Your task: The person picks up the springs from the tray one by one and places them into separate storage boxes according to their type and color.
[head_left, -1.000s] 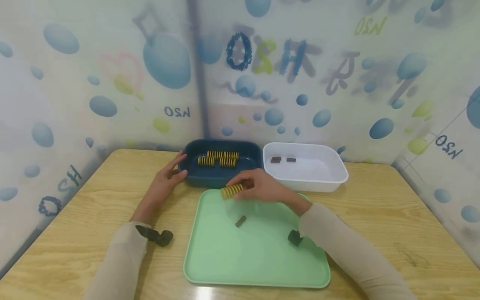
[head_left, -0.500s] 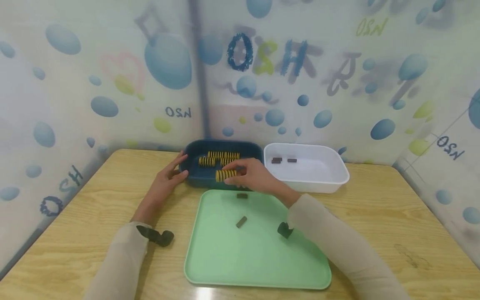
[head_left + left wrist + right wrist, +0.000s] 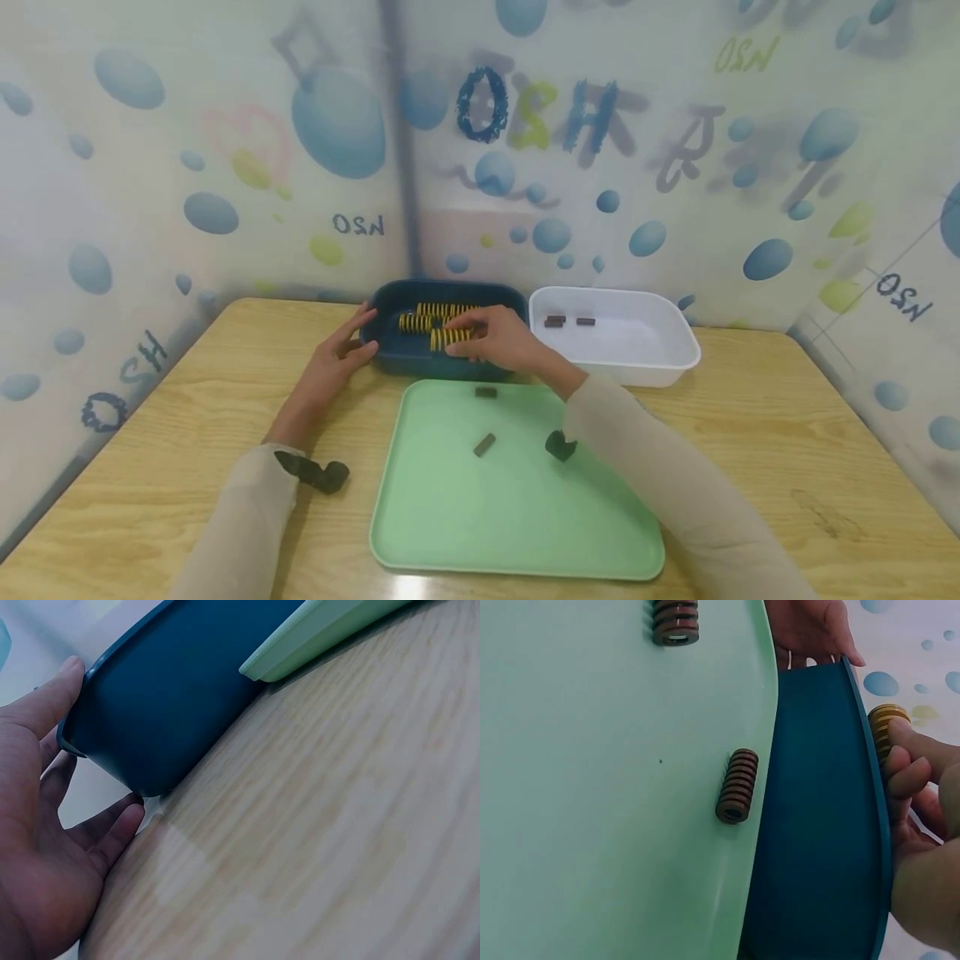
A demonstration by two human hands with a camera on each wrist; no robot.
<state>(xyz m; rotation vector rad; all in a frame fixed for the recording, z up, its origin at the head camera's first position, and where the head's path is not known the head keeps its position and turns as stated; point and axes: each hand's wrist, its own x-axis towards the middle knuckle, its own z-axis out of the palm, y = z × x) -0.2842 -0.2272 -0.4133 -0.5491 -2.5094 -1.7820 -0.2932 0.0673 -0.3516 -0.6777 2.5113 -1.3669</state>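
My right hand [image 3: 504, 337] pinches a yellow coil spring [image 3: 444, 340] between thumb and fingers, over the near side of the dark blue bin [image 3: 408, 363]. Behind it in that bin lie several more yellow springs [image 3: 415, 322], partly hidden by the hand. At the bin's left end, my left hand [image 3: 330, 362] touches the rim and wall with spread fingers; the left wrist view shows its thumb [image 3: 64, 690] at the rim. Two brown springs lie on the green tray [image 3: 517, 517]: one [image 3: 485, 392] by its far edge, another [image 3: 484, 445] nearer its middle.
A white bin [image 3: 622, 372] stands right of the blue one and holds several small brown springs [image 3: 555, 321]. Both bins sit at the back of the wooden table [image 3: 757, 450], against a patterned wall covering [image 3: 637, 200]. The green tray lies in front of them.
My right hand has carried the yellow spring from above the tray's far edge, away and slightly left, into the blue bin. A brown spring by that edge has come into view. The left hand stays put.
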